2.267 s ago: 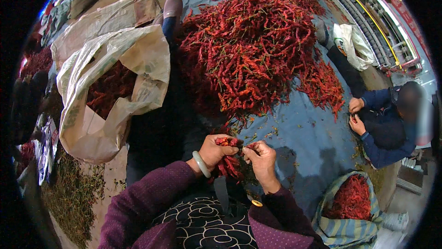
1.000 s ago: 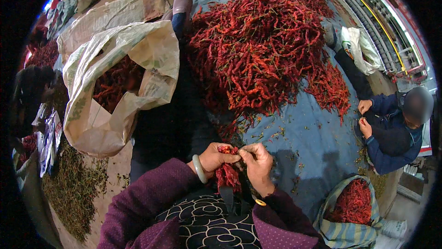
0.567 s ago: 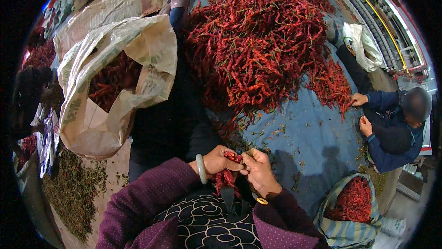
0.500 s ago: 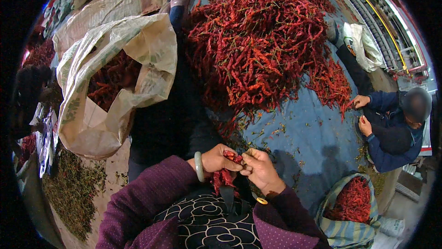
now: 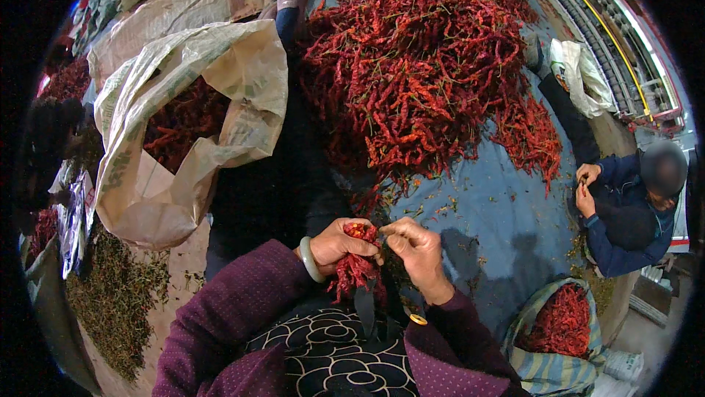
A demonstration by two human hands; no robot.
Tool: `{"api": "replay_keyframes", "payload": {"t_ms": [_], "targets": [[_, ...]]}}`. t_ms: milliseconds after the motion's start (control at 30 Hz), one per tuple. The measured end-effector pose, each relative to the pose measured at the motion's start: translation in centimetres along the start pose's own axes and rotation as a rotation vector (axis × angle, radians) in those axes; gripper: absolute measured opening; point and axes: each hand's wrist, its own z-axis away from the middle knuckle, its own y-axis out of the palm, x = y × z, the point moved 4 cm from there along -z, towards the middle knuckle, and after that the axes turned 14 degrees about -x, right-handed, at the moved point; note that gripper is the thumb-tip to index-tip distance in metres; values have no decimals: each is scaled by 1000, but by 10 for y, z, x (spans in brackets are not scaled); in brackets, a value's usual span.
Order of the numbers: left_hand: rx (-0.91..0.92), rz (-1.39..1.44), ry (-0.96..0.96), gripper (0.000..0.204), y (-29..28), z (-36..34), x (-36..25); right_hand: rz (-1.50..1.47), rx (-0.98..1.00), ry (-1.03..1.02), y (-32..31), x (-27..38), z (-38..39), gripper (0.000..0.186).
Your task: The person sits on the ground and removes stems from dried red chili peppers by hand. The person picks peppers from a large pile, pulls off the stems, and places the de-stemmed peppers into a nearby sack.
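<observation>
My left hand point(image 5: 329, 247), with a pale bangle at its wrist, is closed round a bunch of dried red chili peppers point(image 5: 358, 271). Their upper ends bunch together above the fist and the rest hang below it. Just to the right, my right hand point(image 5: 420, 251) has its thumb and forefinger pinched together beside the top of the bunch. Whatever sits in that pinch, if anything, is too small to make out. Ahead of my hands rises a large heap of red chili peppers point(image 5: 411, 66), some with greenish stems.
The heap lies on a blue sheet point(image 5: 507, 213). An open pale woven sack point(image 5: 253, 114) holding chilies stands at left, near a pile of stems point(image 5: 110, 301). A striped sack of chilies point(image 5: 540, 375) is at lower right. A co-worker point(image 5: 631, 213) sits at right.
My right hand has drawn slightly right, away from my left. More of the chili bunch shows above my left fist. The co-worker's hands have come together, away from the heap's edge.
</observation>
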Motion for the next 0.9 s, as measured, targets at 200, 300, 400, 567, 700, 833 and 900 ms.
{"api": "replay_keyframes", "payload": {"t_ms": [200, 300, 400, 567, 700, 833, 900], "targets": [[-74, 39, 101, 16, 2, 2, 3, -159, -83, 205, 16, -6, 16, 10], [-34, 12, 89, 14, 12, 6, 4, -163, -136, 215, 16, -14, 19, 12], [-37, 62, 69, 14, 10, 6, 5, -231, -140, 286, 22, -21, 23, 17], [-7, 46, 40, 14, 10, 10, 4, -590, -213, 635, 22, -37, 26, 18], [70, 47, 26, 16, 13, 16, 4, -669, -372, 734, 15, -27, 22, 24], [80, 69, 79, 17, 12, 17, -1, -494, -174, 488, 2, -14, 15, 31], [77, 78, 96, 18, 10, 14, -1, -274, -127, 301, -2, -7, 18, 34]]}}
